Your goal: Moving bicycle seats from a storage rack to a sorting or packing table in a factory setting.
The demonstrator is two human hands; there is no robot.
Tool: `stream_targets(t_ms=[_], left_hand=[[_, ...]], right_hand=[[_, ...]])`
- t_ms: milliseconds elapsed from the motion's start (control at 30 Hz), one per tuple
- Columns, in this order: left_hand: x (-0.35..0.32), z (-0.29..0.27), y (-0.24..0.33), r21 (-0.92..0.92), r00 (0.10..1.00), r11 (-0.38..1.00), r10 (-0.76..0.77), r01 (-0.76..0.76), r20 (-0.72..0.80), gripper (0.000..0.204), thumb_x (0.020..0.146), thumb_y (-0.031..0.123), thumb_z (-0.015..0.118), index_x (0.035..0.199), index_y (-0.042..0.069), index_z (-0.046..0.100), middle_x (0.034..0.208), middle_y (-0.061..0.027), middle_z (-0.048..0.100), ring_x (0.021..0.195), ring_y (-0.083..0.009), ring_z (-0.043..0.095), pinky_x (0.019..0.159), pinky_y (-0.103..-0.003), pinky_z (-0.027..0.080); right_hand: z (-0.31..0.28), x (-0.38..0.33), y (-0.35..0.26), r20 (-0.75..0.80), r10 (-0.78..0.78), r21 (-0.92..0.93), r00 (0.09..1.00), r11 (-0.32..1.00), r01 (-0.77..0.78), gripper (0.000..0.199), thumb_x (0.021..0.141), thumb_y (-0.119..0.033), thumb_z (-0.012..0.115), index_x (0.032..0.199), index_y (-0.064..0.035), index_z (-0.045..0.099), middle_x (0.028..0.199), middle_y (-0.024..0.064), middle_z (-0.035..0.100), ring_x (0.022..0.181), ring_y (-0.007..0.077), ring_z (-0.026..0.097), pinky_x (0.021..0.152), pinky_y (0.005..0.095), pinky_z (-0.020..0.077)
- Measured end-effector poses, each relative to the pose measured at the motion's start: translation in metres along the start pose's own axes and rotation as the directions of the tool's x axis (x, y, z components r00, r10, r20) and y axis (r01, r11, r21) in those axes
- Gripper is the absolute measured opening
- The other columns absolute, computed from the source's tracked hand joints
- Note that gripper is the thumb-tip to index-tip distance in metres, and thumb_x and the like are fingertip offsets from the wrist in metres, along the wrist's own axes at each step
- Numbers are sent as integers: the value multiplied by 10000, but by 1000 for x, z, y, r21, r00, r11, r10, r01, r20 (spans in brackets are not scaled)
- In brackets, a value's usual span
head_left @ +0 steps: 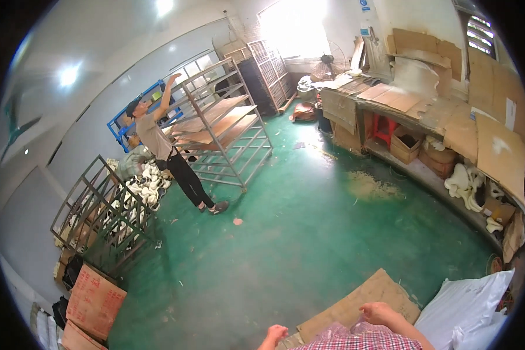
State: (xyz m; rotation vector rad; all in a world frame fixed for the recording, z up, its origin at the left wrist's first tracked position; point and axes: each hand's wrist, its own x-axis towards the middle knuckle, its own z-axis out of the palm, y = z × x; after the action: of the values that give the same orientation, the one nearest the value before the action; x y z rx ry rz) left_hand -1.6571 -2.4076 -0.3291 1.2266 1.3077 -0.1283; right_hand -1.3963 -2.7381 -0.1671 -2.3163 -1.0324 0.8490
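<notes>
At the lower edge, my left hand (276,333) has its fingers curled in; what they hold, if anything, is hidden. My right hand (383,314) is bent inward with closed fingers next to crumpled see-through plastic (333,331). Whether the fingers grip that plastic I cannot make out. The plastic lies against my red-and-white checked clothing (364,340). Just beyond my hands is a flat brown cardboard piece (356,297). White sacks (464,306) lie to the right of my right hand.
A person (157,137) reaches up to a metal rack (216,125) holding boards. An empty metal frame (102,216) stands left, beside a pile of white pieces (149,184). Cardboard covers a long workbench (402,96) at right. Brown cartons (95,300) stand lower left on green floor (262,251).
</notes>
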Motion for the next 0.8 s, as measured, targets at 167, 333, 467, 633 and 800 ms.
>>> stream_targets(t_ms=[167,333,467,633,800], left_hand=[[43,-12,14,784,972,578,83,-226,218,373,826,212,619,1167,66,580,1051,-189,633,856,-321,634,740,-429,512],[87,45,113,448,995,890,100,-82,-18,262,804,164,627,1044,64,593,955,-123,642,759,-269,650,618,-365,506],[115,85,196,68,985,998,20,-8,-173,174,787,126,633,946,62,605,879,-71,650,682,-227,663,520,-314,502],[127,138,304,92,984,993,85,-72,-157,170,771,126,642,934,79,628,832,-34,657,613,-162,647,452,-269,464],[195,145,348,24,980,1000,18,-13,-200,98,747,139,653,822,75,657,733,-39,653,531,-141,617,407,-281,445]], right_hand=[[-19,79,29,174,-41,-55,984,997,51,388,840,-338,518,1147,-120,613,1092,144,644,1029,311,600,874,411,478],[-83,153,86,177,-73,-69,981,994,87,395,830,-307,574,1178,-122,592,1004,92,674,974,271,624,859,370,489],[-156,206,118,136,25,-25,990,999,-22,411,828,-330,573,1183,-124,588,1060,106,665,1017,288,611,888,391,480],[-225,269,140,-30,57,101,998,993,-53,383,812,-300,606,1149,-117,604,953,110,680,938,283,633,841,373,499],[-205,363,163,-133,44,287,990,958,-4,338,766,-248,673,1053,-71,648,935,129,687,862,246,662,781,356,524]])
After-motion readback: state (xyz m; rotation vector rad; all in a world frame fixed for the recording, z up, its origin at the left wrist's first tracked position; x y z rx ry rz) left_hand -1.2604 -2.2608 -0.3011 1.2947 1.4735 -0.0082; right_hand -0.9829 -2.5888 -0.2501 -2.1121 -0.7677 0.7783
